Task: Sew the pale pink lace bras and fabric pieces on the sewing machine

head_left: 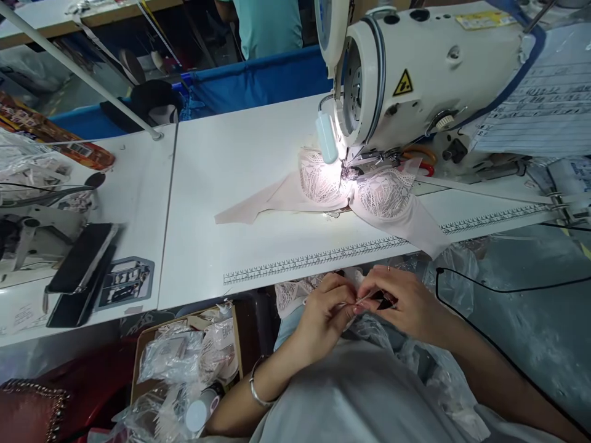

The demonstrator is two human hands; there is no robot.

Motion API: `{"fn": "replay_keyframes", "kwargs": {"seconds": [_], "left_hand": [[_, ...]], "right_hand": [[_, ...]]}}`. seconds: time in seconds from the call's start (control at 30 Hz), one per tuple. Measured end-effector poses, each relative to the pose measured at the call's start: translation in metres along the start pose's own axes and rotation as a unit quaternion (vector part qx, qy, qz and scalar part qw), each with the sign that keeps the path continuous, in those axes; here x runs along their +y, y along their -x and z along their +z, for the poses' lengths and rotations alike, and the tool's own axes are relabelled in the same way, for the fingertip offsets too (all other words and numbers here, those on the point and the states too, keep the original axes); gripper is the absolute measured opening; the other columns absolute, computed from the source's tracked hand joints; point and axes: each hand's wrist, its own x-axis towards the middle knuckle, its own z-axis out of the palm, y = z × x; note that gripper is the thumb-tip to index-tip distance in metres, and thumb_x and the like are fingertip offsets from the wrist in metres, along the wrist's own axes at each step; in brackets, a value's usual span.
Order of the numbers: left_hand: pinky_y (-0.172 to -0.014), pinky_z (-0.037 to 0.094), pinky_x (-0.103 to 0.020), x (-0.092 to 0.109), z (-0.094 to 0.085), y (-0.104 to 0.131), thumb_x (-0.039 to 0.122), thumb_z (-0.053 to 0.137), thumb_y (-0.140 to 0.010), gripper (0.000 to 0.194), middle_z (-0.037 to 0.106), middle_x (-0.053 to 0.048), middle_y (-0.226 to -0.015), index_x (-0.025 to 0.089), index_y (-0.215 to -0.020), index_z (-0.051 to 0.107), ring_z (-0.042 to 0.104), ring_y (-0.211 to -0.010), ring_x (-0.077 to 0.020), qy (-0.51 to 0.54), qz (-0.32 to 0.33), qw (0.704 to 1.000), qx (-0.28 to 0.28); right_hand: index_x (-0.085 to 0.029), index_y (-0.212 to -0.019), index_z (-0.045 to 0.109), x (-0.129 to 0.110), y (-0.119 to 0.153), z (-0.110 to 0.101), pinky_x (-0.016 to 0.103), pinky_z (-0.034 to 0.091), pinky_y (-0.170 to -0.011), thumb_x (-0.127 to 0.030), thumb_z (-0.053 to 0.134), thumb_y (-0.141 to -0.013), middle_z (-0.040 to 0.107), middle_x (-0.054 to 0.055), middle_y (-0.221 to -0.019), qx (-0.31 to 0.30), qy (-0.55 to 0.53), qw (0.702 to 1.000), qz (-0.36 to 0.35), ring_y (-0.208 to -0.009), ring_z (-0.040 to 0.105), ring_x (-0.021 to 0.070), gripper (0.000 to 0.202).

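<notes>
A pale pink lace bra (378, 195) lies spread on the white table, its middle under the lit needle area of a sewing machine (429, 74). In front of the table edge, over my lap, my left hand (327, 307) and my right hand (402, 300) meet fingertip to fingertip. Both are closed in a pinch on a thin pale strip (364, 298), mostly hidden by the fingers. A small black object (384, 299) sits in my right hand against the palm; its kind is unclear. More pale lace fabric (290, 294) hangs by my left hand.
A printed ruler (314, 255) runs along the table's front edge. A cardboard box (235, 335) of plastic-wrapped pieces stands below left. Phone-like black case (83, 258) lies on the left table. A black cord (508, 289) curves at right. Another person (270, 27) is beyond the blue cloth.
</notes>
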Motion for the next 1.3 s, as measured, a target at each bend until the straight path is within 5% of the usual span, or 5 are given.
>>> {"fn": "replay_keyframes", "kwargs": {"seconds": [0.27, 0.77, 1.03, 1.17, 1.3], "left_hand": [[-0.081, 0.045, -0.027, 0.004, -0.018, -0.009, 0.034, 0.07, -0.092, 0.028, 0.063, -0.007, -0.095, 0.016, -0.071, 0.064, 0.06, -0.09, -0.0169, 0.123, -0.084, 0.989, -0.023], [-0.069, 0.041, -0.024, 0.001, -0.02, -0.008, 0.039, 0.073, -0.088, 0.033, 0.069, -0.007, -0.093, 0.015, -0.072, 0.058, 0.054, -0.075, -0.0124, 0.244, -0.168, 0.953, -0.064], [-0.061, 0.038, -0.022, 0.01, -0.015, -0.014, 0.036, 0.069, -0.086, 0.032, 0.066, -0.004, -0.086, 0.019, -0.072, 0.046, 0.049, -0.068, -0.0104, 0.179, -0.171, 0.968, -0.048], [-0.074, 0.046, -0.026, 0.013, -0.005, -0.016, 0.03, 0.076, -0.08, 0.028, 0.071, -0.005, -0.097, 0.019, -0.1, 0.061, 0.061, -0.084, -0.0167, 0.044, -0.133, 0.99, -0.015], [-0.069, 0.044, -0.028, 0.007, 0.005, -0.015, 0.034, 0.07, -0.087, 0.017, 0.072, -0.004, -0.075, 0.018, -0.083, 0.073, 0.058, -0.071, -0.0168, -0.049, -0.115, 0.991, 0.039]], "right_hand": [[-0.025, -0.09, 0.055, 0.03, 0.01, -0.005, 0.024, 0.037, -0.053, -0.046, 0.068, -0.089, 0.058, -0.001, -0.077, 0.017, -0.072, 0.996, 0.045, -0.057, 0.044, 0.0106, 0.025], [-0.02, -0.076, 0.061, 0.02, -0.001, -0.016, 0.026, 0.038, -0.052, -0.043, 0.064, -0.093, 0.066, 0.005, -0.084, -0.001, -0.21, 0.975, 0.073, -0.058, 0.049, 0.0105, 0.028], [-0.022, -0.076, 0.053, 0.01, 0.0, -0.011, 0.025, 0.039, -0.053, -0.041, 0.067, -0.09, 0.061, 0.001, -0.08, 0.051, -0.202, 0.973, 0.097, -0.059, 0.049, 0.0106, 0.028], [-0.023, -0.082, 0.052, 0.002, 0.001, -0.004, 0.024, 0.038, -0.051, -0.039, 0.067, -0.09, 0.051, -0.004, -0.067, 0.063, -0.173, 0.975, 0.124, -0.057, 0.045, 0.0108, 0.023], [-0.023, -0.085, 0.055, -0.003, 0.001, 0.001, 0.024, 0.037, -0.05, -0.04, 0.068, -0.089, 0.052, -0.005, -0.064, 0.064, -0.161, 0.977, 0.123, -0.054, 0.045, 0.0107, 0.021]]}}
